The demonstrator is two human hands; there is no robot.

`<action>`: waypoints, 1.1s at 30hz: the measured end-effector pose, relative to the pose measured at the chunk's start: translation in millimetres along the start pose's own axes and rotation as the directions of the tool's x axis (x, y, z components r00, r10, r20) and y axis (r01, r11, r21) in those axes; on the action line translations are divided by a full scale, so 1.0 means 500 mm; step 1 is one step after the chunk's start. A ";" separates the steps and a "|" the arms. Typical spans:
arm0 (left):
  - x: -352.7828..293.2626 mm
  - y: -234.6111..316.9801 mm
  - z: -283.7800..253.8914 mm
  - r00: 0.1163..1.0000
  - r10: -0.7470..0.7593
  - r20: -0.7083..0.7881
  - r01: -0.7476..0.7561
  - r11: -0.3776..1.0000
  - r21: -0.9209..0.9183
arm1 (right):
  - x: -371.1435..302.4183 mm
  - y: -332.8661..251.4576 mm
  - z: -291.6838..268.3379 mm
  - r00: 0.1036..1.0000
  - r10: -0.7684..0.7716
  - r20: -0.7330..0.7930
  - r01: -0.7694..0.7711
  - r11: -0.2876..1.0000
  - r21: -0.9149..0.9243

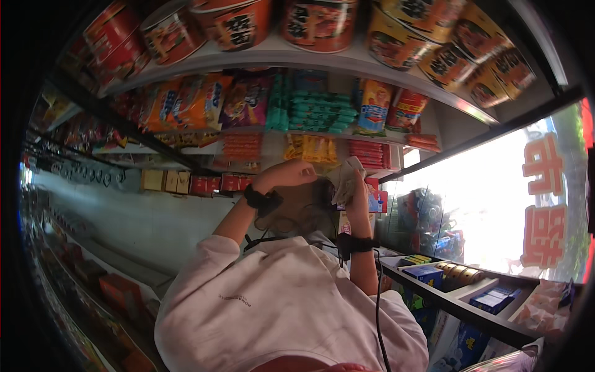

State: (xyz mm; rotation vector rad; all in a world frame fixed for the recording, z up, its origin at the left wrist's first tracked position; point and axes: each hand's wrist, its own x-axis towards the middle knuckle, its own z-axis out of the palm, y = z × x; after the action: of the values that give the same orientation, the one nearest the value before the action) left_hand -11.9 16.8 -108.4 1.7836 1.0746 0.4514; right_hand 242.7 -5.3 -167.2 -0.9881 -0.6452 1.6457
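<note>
My right hand (358, 199) is closed around a crumpled greyish-white cloth (344, 181), held up in front of the shelves. Level with it on the left, my left hand (288, 175) is bent inward with its fingers curled; what they hold, if anything, is hidden. Beneath that hand is a dark brownish shape (291, 208) that I cannot make out. Just beyond my hands, a low shelf carries yellow packets (310, 149), with red packets (367, 153) to their right. Black bands (359, 243) circle both wrists.
Instant noodle tubs (319, 26) line the upper shelf, above snack bags (192, 102) and stacked green packets (319, 111). A bright window (483, 192) lies to the right, over a rack with blue boxes (494, 297). A black cable (379, 310) hangs by my right arm. More stocked shelves (118, 291) run along the left.
</note>
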 end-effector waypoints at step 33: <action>-0.172 -0.684 -0.143 0.761 0.055 -0.646 0.429 0.704 0.566 | 0.337 0.571 0.364 0.938 0.099 0.332 0.325 0.085 -0.942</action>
State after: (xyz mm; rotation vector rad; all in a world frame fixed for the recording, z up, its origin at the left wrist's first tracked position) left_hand -268.2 33.1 -360.3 2.1746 2.1291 0.5720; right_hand -74.2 83.7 -353.5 -1.5354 -2.2671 0.9907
